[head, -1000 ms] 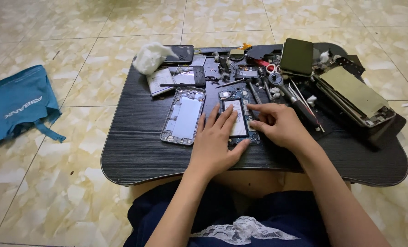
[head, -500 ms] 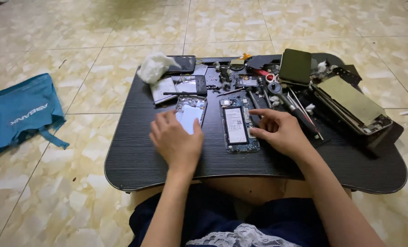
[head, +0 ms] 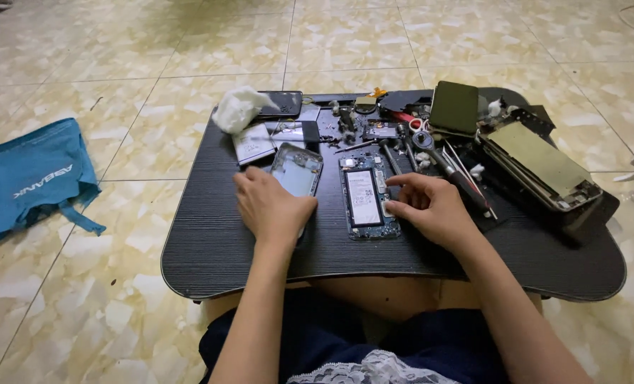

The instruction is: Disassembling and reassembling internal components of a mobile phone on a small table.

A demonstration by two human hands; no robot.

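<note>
A low black table (head: 217,242) lies over my lap. My left hand (head: 271,208) rests flat on the near end of a silver phone back frame (head: 297,167), covering its lower part. Beside it lies an opened phone body (head: 367,195) with its battery and circuit board showing. My right hand (head: 432,208) sits at that phone's right edge, fingertips curled and touching its side. Neither hand lifts anything.
Small phone parts, a screwdriver (head: 456,174), red-handled scissors (head: 406,119), a crumpled white tissue (head: 235,108), a dark green phone (head: 454,107) and a black box holding a tablet (head: 545,171) crowd the table's back and right. A blue cloth bag (head: 36,174) lies on the tiled floor.
My left hand left the opened phone body and moved left onto the silver back frame. My right hand stayed at the phone's right edge. The camera view shifted slightly.
</note>
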